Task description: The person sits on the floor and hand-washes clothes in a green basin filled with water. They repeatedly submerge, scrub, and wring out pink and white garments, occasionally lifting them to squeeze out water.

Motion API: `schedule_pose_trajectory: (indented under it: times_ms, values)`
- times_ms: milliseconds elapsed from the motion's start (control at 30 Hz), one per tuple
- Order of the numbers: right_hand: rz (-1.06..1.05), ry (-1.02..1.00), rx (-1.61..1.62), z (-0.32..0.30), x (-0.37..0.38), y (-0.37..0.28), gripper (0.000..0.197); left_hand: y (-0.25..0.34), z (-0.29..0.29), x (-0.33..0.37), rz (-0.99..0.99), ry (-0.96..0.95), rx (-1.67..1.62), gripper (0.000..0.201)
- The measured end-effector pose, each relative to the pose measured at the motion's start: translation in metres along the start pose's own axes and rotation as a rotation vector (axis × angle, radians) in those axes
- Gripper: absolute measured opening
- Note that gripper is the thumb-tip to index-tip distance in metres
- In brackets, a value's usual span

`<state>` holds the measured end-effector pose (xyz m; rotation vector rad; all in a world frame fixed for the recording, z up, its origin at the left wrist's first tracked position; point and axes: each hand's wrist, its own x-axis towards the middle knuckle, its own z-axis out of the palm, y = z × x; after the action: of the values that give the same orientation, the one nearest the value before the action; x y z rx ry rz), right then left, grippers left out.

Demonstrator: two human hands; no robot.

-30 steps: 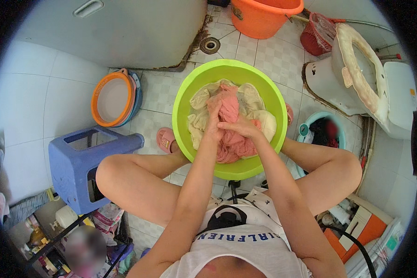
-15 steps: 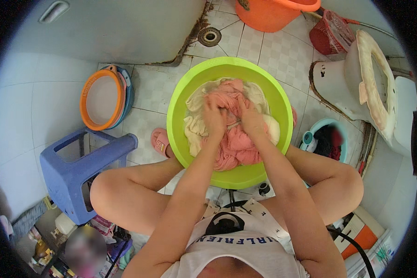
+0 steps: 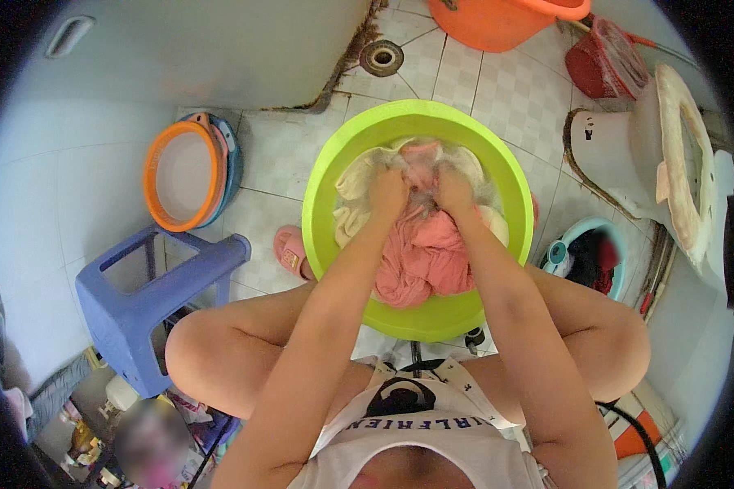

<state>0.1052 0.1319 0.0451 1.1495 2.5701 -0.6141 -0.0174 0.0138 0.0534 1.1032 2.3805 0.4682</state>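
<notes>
A lime-green basin (image 3: pixel 324 216) stands on the floor between my knees, with water and wet laundry in it. Soaked pink cloth (image 3: pixel 428 257) is bunched toward the near side, and part of it stretches to the far side between my hands. Cream cloth (image 3: pixel 354 178) lies around it at the left and far right. My left hand (image 3: pixel 389 196) is closed on the pink cloth, knuckles up. Beside it, a small gap to the right, my right hand (image 3: pixel 454 194) grips the same cloth. The fingertips of both hands are hidden in cloth and water.
On the left are a blue plastic stool (image 3: pixel 130 301) and stacked basins with an orange rim (image 3: pixel 152 191). A toilet (image 3: pixel 612 155) and a pale-blue tub of dark clothes (image 3: pixel 616 273) stand right. An orange tub (image 3: pixel 489 28) and a floor drain (image 3: pixel 381 58) lie beyond.
My hands have closed on the pink cloth and pushed it down into the water at the far side. The whole view has shifted slightly, so the basin sits farther right.
</notes>
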Motion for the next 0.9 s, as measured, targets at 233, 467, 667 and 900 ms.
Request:
schedule_pose_trajectory:
  times_ms: [233,467,667,900]
  values:
    - [0.130,0.128,1.161,-0.033,-0.071,-0.010,0.042,0.038,-0.003,-0.018,-0.681,-0.343,-1.954,0.046]
    - [0.061,0.048,0.795,-0.111,-0.160,-0.094,0.036,0.048,-0.006,-0.066,0.180,-0.410,-2.172,0.054]
    - [-0.016,0.342,0.643,-0.090,-0.151,-0.104,0.043,0.017,0.011,-0.087,0.119,-0.463,-2.088,0.058]
    - [0.290,0.394,0.493,-0.098,-0.100,-0.030,0.034,0.034,-0.057,-0.067,-0.494,-0.130,-1.811,0.061]
